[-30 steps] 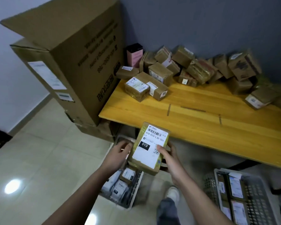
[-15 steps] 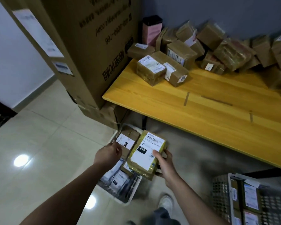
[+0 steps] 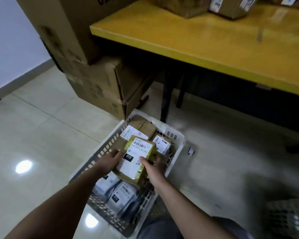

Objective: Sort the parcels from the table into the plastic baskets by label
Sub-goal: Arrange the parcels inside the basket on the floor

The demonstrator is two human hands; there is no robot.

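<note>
A yellow-taped parcel (image 3: 136, 159) with a white label marked 010 is inside the white plastic basket (image 3: 178, 144) on the floor, above other labelled parcels (image 3: 123, 195). My left hand (image 3: 109, 162) holds its left side with curled fingers. My right hand (image 3: 152, 167) grips its right edge, thumb on the label. The basket holds several brown and grey parcels, two of them showing 010 tags.
The yellow wooden table (image 3: 205, 40) stands above and behind the basket, with brown parcels (image 3: 231, 7) at its far edge. Stacked cardboard boxes (image 3: 97, 83) fill the left. A second perforated basket (image 3: 288, 219) shows at the lower right. Tiled floor lies to the left.
Both hands have carried the 010 parcel down from table height into the white basket. The view has tilted down and closer to the floor.
</note>
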